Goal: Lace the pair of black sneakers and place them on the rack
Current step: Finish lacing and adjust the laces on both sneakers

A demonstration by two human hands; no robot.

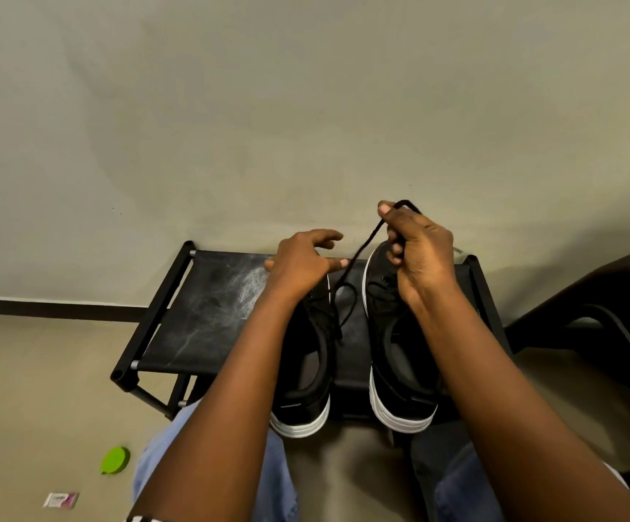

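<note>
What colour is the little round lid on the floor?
Bright green round lid; the head view shows it.

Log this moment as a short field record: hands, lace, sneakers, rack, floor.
right hand: raised over the right sneaker, fingers pinching the black lace
left hand: fingers spread, resting on the left sneaker, holding nothing
black lace: runs from the right hand down to the left sneaker's eyelets
left sneaker: on the rack top, heel toward the person
right sneaker: beside it, apart, same heading
rack: black, scuffed top
floor: green lid, small packet
</note>
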